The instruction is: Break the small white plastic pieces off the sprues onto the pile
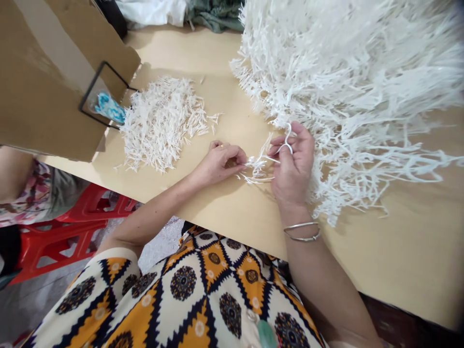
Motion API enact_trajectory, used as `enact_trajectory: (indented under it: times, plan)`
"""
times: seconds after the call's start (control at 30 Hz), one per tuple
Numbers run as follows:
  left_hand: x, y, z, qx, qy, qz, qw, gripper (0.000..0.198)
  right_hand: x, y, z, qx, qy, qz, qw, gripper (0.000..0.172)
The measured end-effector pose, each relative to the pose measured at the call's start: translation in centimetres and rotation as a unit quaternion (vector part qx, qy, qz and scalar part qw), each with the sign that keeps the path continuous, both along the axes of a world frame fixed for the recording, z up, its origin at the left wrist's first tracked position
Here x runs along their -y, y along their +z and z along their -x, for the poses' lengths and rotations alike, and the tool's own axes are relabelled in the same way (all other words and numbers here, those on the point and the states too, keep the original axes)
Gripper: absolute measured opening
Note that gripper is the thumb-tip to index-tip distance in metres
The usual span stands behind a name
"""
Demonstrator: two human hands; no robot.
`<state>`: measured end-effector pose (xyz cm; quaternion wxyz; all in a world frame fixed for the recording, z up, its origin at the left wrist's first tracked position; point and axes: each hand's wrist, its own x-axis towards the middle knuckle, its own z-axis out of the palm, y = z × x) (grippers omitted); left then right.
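Note:
My right hand (293, 166) grips a white plastic sprue (258, 166) of small parts, one strand looped over its index finger. My left hand (222, 162) is closed in a pinch on small pieces at the sprue's left end. Both hands rest on the tan table (224, 212). A large heap of white plastic sprues (358, 92) lies at the right, touching my right hand. A smaller pile of loose white pieces (161, 123) lies to the left of my left hand.
A cardboard box (47, 82) with a black wire frame (105, 94) and a blue-white packet (110, 108) stands at the far left. Red plastic stools (68, 232) stand beside the table. Another person's arm (14, 171) shows at the left edge. Cloth (213, 14) lies at the back.

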<state>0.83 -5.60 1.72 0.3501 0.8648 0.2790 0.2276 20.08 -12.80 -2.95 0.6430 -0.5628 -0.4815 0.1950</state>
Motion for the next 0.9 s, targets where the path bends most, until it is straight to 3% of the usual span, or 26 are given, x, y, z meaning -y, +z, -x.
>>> enact_trajectory:
  times: [0.2,0.33,0.43,0.5,0.57,0.63,0.7,0.8,0.9]
  plan:
    - [-0.9,-0.5,0.4,0.142,0.008,0.163,0.976,0.035,-0.2,0.1,-0.8,-0.099,-0.063,0.015,0.993,0.038]
    - [-1.0,-0.6,0.5,0.192,0.052,0.183,0.963,0.035,-0.1,0.8,-1.1,-0.145,-0.09,0.019,0.985,0.036]
    - [-1.2,-0.7,0.7,0.186,0.091,0.11,0.972,0.031,-0.2,0.4,-1.2,-0.1,-0.09,0.019,0.991,0.038]
    - [-1.4,-0.6,1.0,0.174,0.178,0.0,0.969,0.026,-0.3,-0.3,-1.4,-0.03,-0.1,0.01,0.994,0.041]
    - [-1.7,-0.5,1.4,0.161,0.289,-0.122,0.936,0.028,-0.4,-0.9,-1.5,0.036,-0.107,0.0,0.994,0.044]
    - [-1.6,-0.2,1.5,0.153,0.339,-0.198,0.907,0.038,-0.4,-1.1,-1.5,0.069,-0.097,-0.003,0.993,0.045]
    - [-1.1,0.1,1.3,0.125,0.287,-0.213,0.926,0.039,-0.3,-0.7,-1.0,0.074,-0.075,0.0,0.994,0.044]
    - [0.1,0.4,0.4,0.022,0.109,-0.169,0.979,0.032,0.1,0.7,0.3,0.077,-0.038,0.005,0.996,0.044]
    - [0.7,0.3,-0.4,-0.049,-0.019,-0.139,0.989,0.031,0.5,2.1,1.7,0.073,0.003,0.01,0.997,0.045]
